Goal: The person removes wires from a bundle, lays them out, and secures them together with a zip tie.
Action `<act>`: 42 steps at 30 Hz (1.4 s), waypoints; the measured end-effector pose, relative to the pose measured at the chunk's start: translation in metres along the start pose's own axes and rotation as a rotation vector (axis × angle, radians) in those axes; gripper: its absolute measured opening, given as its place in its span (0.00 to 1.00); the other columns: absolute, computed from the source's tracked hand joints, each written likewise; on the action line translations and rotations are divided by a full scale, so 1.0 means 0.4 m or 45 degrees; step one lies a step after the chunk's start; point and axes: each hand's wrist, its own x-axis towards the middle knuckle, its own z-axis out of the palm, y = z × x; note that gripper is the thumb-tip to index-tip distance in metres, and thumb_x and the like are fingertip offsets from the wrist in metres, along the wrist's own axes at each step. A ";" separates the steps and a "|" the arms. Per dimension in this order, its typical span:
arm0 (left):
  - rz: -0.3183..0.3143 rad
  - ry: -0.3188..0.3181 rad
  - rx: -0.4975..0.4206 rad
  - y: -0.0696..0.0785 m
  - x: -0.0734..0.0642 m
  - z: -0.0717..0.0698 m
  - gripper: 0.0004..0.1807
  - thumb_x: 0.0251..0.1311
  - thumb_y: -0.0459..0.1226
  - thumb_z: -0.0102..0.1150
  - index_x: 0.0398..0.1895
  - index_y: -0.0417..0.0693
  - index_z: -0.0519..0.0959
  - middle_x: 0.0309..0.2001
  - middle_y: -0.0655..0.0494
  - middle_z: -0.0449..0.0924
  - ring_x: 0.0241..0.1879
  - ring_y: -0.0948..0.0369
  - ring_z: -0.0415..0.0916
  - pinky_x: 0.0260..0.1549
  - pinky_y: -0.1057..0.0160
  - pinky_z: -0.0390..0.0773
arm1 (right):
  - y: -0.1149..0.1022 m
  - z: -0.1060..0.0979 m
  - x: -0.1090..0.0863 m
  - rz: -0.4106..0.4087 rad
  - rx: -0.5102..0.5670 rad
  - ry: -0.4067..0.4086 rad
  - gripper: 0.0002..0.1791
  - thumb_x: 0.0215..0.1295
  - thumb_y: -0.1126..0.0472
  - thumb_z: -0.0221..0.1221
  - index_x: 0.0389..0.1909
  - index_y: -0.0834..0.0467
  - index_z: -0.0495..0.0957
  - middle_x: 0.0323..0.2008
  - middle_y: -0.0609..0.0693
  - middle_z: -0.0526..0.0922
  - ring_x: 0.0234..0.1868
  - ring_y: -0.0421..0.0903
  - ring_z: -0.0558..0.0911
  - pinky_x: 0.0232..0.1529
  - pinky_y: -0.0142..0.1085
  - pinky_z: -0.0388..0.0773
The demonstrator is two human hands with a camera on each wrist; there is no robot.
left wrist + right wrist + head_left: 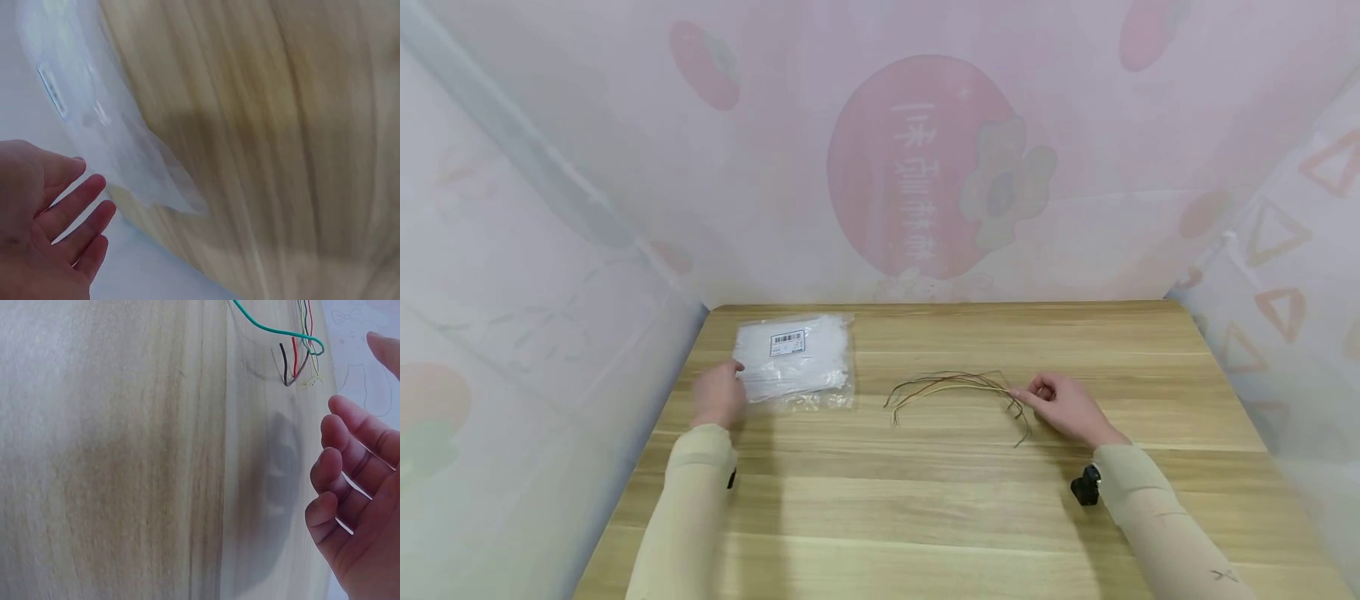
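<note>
A clear plastic bag point(805, 375) filled with white contents lies flat at the back left of the table, with a barcode label point(787, 342) on top. My left hand point(718, 396), blurred in the head view, is at the bag's left edge. Its fingers are spread and loosely bent in the left wrist view. Right of the bag, a loose bundle of thin coloured wires point(955, 386) arches across the wood. My right hand point(1067, 408) is at the bundle's right end. In the right wrist view its thumb and forefinger are apart, close to a green wire point(269, 328).
The wooden table point(925, 517) ends at a pale pink printed wall point(760, 208) behind, with similar panels on both sides. A small black device point(1086, 486) is strapped at the right wrist.
</note>
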 end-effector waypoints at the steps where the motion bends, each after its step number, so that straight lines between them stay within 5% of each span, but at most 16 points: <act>1: 0.003 -0.024 0.010 -0.013 -0.001 -0.001 0.20 0.65 0.25 0.45 0.58 0.30 0.76 0.53 0.30 0.79 0.50 0.35 0.77 0.50 0.39 0.74 | 0.000 0.001 -0.001 -0.002 -0.002 0.003 0.21 0.70 0.40 0.62 0.35 0.56 0.80 0.27 0.48 0.77 0.27 0.47 0.73 0.31 0.40 0.71; 6: 0.042 -0.034 0.057 -0.050 -0.013 0.007 0.15 0.63 0.28 0.55 0.51 0.33 0.81 0.50 0.31 0.80 0.49 0.34 0.76 0.50 0.35 0.70 | 0.000 0.007 -0.005 0.003 -0.005 0.013 0.21 0.70 0.41 0.63 0.35 0.56 0.81 0.27 0.48 0.77 0.28 0.47 0.73 0.32 0.41 0.71; 12: 0.093 0.084 0.064 -0.062 -0.024 0.025 0.07 0.61 0.30 0.60 0.40 0.35 0.82 0.42 0.33 0.81 0.43 0.37 0.77 0.45 0.37 0.72 | -0.008 0.008 -0.011 0.005 0.002 0.018 0.21 0.70 0.41 0.62 0.35 0.57 0.81 0.27 0.48 0.78 0.28 0.47 0.73 0.32 0.40 0.71; 21: 0.132 0.185 0.094 -0.085 -0.013 0.055 0.06 0.62 0.32 0.61 0.37 0.37 0.84 0.41 0.32 0.80 0.42 0.36 0.77 0.42 0.37 0.73 | -0.021 0.007 -0.022 0.015 -0.002 0.033 0.20 0.71 0.43 0.62 0.35 0.58 0.81 0.27 0.48 0.78 0.29 0.46 0.73 0.33 0.40 0.71; 29: 0.208 0.279 0.049 -0.087 -0.011 0.039 0.06 0.63 0.34 0.64 0.34 0.38 0.84 0.33 0.40 0.84 0.32 0.42 0.79 0.35 0.41 0.75 | -0.027 0.012 -0.032 0.028 -0.019 0.054 0.20 0.70 0.42 0.63 0.35 0.57 0.82 0.27 0.48 0.78 0.29 0.46 0.74 0.34 0.41 0.71; 36: 0.205 0.260 -0.104 -0.035 0.002 -0.013 0.09 0.69 0.38 0.64 0.38 0.41 0.87 0.36 0.46 0.86 0.34 0.47 0.82 0.39 0.44 0.75 | -0.039 0.009 -0.042 0.045 -0.025 0.057 0.21 0.70 0.42 0.62 0.36 0.58 0.82 0.27 0.48 0.78 0.29 0.47 0.74 0.34 0.41 0.71; 42: 0.303 0.416 -0.175 0.045 0.015 -0.052 0.08 0.69 0.38 0.63 0.37 0.42 0.86 0.33 0.49 0.86 0.27 0.51 0.80 0.29 0.50 0.76 | -0.048 0.010 -0.047 0.052 -0.048 0.054 0.21 0.71 0.41 0.62 0.37 0.57 0.81 0.28 0.48 0.79 0.29 0.46 0.73 0.35 0.41 0.70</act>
